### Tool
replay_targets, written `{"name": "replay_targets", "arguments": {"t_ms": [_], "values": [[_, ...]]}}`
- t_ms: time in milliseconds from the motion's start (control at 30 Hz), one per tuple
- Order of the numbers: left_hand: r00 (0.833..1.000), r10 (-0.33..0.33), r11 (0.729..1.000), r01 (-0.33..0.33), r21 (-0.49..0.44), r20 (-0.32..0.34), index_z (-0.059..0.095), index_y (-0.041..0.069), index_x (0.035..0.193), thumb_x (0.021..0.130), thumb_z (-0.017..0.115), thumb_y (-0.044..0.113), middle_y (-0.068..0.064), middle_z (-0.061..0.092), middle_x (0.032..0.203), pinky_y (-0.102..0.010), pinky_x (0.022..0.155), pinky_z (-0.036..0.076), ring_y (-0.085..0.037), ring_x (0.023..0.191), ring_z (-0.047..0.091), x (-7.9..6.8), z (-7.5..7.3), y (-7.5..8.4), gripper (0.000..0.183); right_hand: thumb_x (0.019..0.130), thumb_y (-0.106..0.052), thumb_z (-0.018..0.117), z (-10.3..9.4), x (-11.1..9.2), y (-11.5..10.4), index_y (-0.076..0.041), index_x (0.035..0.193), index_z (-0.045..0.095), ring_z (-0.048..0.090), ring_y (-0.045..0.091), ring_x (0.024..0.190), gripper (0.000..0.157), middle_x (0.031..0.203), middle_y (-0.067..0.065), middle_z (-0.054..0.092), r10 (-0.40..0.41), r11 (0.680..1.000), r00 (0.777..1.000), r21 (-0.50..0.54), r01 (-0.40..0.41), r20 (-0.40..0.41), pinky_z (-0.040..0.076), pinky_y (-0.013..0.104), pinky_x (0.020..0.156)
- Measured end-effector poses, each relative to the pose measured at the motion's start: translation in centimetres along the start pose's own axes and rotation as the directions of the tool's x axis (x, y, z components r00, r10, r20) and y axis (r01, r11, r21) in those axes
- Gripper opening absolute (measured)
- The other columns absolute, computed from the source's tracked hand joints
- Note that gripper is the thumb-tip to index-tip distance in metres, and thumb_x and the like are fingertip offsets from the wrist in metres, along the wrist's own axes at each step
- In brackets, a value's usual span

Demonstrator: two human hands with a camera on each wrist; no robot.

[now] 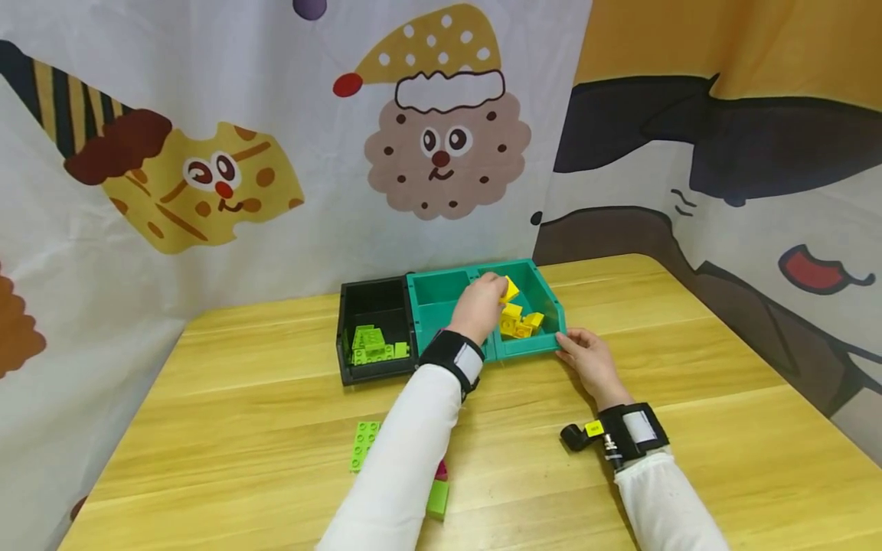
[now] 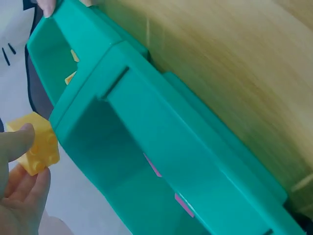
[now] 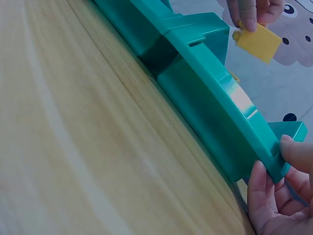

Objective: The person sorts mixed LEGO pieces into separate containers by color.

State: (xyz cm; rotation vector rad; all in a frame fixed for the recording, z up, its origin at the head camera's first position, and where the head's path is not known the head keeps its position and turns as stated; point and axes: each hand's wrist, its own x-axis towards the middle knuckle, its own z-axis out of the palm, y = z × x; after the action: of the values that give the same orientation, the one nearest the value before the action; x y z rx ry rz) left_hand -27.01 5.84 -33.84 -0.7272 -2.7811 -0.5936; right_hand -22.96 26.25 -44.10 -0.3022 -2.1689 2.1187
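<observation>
A yellow toy building brick [image 1: 511, 289] is pinched between the thumb and fingers of my left hand [image 1: 478, 306]. That hand is raised over the right-hand teal bin [image 1: 544, 295], where several yellow bricks [image 1: 521, 325] lie. In the left wrist view the held brick [image 2: 41, 144] shows its round studs. At the bin's front right corner, my right hand [image 1: 589, 361] grips the rim; the right wrist view has its thumb [image 3: 296, 152] over the edge and fingers below. The adjoining teal bin [image 1: 434, 289] is partly hidden by my left arm; pink pieces [image 2: 184, 205] show inside it.
A black bin [image 1: 375, 298] with several lime green bricks [image 1: 372, 344] stands left of the teal ones. Nearer on the wooden table [image 1: 262, 428] lie a lime green brick [image 1: 363, 445], another green one [image 1: 437, 500] and a dark pink piece [image 1: 442, 471], partly behind my left sleeve.
</observation>
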Motion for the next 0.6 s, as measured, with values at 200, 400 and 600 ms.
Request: {"name": "replay_targets", "arguments": {"t_ms": [200, 400, 600], "values": [[0.997, 0.056, 0.991, -0.061, 0.120, 0.043, 0.064, 0.009, 0.106, 0.091, 0.061, 0.007, -0.005, 0.060, 0.114, -0.023, 0.086, 0.050, -0.018, 0.100, 0.059, 0.0, 0.6, 0.6, 0.016, 0.095, -0.014, 0.056, 0.1, 0.0, 0.0, 0.002, 0.110, 0.052, 0.055, -0.001, 0.079, 0.022, 0.085, -0.008, 0.053, -0.009, 1.000, 1.000, -0.011, 0.010, 0.009, 0.051, 0.014, 0.075], [0.994, 0.061, 0.966, -0.082, 0.244, 0.090, 0.066, 0.011, 0.117, 0.091, 0.059, 0.003, -0.004, 0.061, 0.115, -0.023, 0.090, 0.049, -0.017, 0.101, 0.060, 0.1, 1.8, 1.0, 0.028, 0.096, -0.016, 0.055, 0.1, -0.3, -0.5, 0.001, 0.112, 0.051, 0.053, -0.001, 0.080, 0.024, 0.086, -0.008, 0.051, 0.005, 0.999, 1.000, -0.037, -0.004, 0.010, 0.050, 0.013, 0.076], [0.994, 0.062, 0.957, -0.085, 0.278, 0.088, 0.069, 0.012, 0.111, 0.091, 0.058, 0.001, -0.004, 0.061, 0.114, -0.023, 0.088, 0.050, -0.017, 0.099, 0.059, -0.2, 2.0, 1.3, 0.025, 0.094, -0.019, 0.058, 0.2, -0.4, -0.3, 0.000, 0.108, 0.053, 0.053, -0.001, 0.080, 0.025, 0.086, -0.008, 0.052, -0.036, 0.999, 0.999, -0.025, 0.036, 0.012, 0.051, 0.013, 0.075]]}}
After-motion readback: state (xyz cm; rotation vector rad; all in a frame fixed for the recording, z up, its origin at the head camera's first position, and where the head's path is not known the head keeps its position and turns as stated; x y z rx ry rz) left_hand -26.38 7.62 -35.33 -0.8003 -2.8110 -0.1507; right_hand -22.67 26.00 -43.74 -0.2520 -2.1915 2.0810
